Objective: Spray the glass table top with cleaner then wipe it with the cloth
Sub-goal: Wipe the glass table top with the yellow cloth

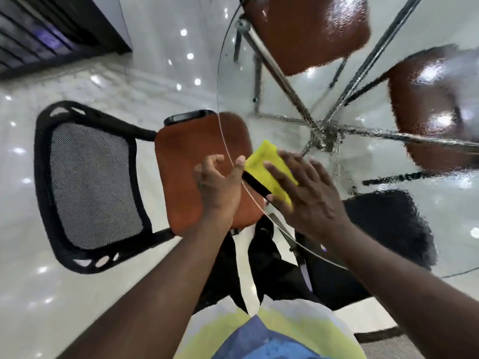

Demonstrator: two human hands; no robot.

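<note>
At the edge of the glass table top, we are pressing the cloth under a flat right hand; left hand relaxed, empty.

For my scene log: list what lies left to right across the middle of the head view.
In order: black mesh chair back → orange chair seat → left hand → yellow cloth → right hand → brown chair seat under the glass table top.
</note>
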